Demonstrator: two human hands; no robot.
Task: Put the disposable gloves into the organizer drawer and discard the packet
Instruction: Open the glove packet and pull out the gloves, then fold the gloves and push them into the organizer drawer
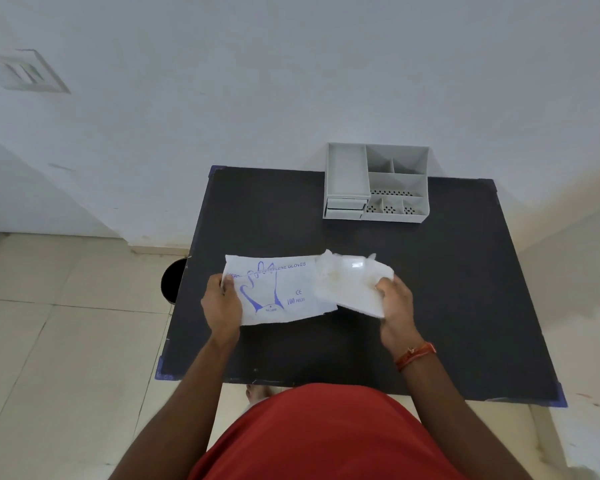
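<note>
A white packet (284,289) with blue glove print lies flat over the middle of the black table (447,289). My left hand (222,303) grips the packet's left end. A stack of clear disposable gloves (352,284) sticks out of the packet's right end, and my right hand (395,303) grips that stack at its right edge. The grey organizer (376,183) stands at the table's far edge against the wall, with two small drawers (345,207) shut at its front left.
A black round bin (170,280) stands on the tiled floor just left of the table, partly hidden by the table edge. A white wall rises behind the table. My red clothing fills the bottom of the view.
</note>
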